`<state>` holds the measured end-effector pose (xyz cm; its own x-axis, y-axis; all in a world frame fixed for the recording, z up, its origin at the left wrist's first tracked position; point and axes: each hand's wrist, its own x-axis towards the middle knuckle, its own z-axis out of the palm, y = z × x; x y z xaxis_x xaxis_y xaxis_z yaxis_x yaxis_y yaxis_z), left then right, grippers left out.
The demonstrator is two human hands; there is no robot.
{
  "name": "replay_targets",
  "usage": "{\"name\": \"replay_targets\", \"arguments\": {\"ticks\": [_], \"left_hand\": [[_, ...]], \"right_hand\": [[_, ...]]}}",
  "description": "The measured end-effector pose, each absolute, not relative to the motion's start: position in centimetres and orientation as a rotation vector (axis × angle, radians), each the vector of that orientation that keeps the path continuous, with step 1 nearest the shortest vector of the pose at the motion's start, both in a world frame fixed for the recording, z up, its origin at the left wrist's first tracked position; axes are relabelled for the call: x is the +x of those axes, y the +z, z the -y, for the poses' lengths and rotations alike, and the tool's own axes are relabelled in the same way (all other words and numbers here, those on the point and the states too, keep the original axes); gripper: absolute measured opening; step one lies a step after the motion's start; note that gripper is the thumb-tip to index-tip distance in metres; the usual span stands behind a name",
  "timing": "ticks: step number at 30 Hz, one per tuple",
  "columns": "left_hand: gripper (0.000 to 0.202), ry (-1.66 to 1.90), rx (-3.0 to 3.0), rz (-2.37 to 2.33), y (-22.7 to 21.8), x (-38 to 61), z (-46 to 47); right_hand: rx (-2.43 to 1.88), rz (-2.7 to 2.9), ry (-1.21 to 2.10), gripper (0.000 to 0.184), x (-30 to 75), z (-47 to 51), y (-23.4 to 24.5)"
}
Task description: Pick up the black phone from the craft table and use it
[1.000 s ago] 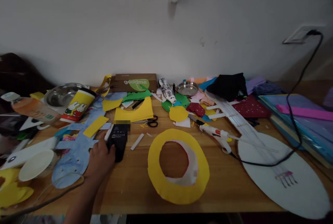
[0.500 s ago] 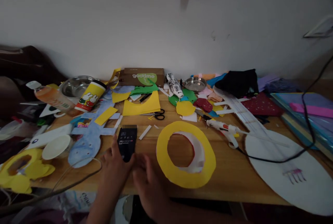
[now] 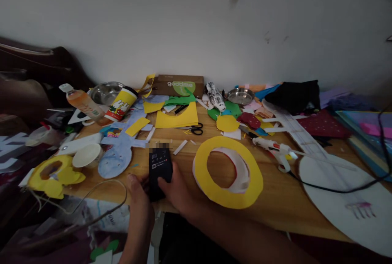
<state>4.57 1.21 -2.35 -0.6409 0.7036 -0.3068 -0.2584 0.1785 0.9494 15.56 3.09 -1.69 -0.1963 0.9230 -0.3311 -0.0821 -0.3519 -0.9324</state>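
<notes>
Phone, black with its screen lit, was near the front edge of the table, left of the middle. The right hand gripped it, thumb laid over its face and a finger along its right side. The left hand was at the phone's left side with its fingers partly hidden, so I could not tell whether it gripped too. Beyond the phone lay a white strip and, farther toward the back edge, scissors just beside a yellow sheet. Right of the right hand, near the front edge, was a yellow ring with a white inner wall. Farther right, a glue gun lay beside a white guitar-shaped cutout that spread toward the front right corner. Left of the phone lay a blue cutout.
</notes>
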Motion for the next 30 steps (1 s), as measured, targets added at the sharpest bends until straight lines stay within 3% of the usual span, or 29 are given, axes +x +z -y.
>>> {"name": "replay_targets", "arguments": {"ticks": [8, 12, 14, 17, 23, 30], "left_hand": [[0.058, 1.555, 0.288, -1.434, 0.4, 4.9, -4.6], [0.055, 1.569, 0.292, -1.332, 0.6, 5.0, -6.3], [0.058, 1.578, 0.290, -1.293, 0.4, 5.3, -6.8], [0.062, 1.594, 0.273, -1.237, -0.2, 5.7, -7.1], [0.068, 1.584, 0.310, -1.241, -0.8, 5.7, -6.3], [0.062, 1.567, 0.363, -1.274, -1.0, 5.4, -5.7]], "right_hand": [[-1.040, 1.023, 1.836, 0.054, 17.9, -4.1, -0.1], [-0.703, 0.760, 2.196, 0.076, 18.8, -4.9, 0.1], [-0.649, 0.846, 2.160, 0.090, 19.3, -5.1, -0.1], [-0.751, 1.113, 1.916, 0.097, 19.6, -5.0, -0.6], [-1.011, 1.210, 1.701, 0.079, 19.2, -4.9, -1.5], [-0.651, 0.801, 2.063, 0.058, 19.0, -5.2, -1.6]]}}
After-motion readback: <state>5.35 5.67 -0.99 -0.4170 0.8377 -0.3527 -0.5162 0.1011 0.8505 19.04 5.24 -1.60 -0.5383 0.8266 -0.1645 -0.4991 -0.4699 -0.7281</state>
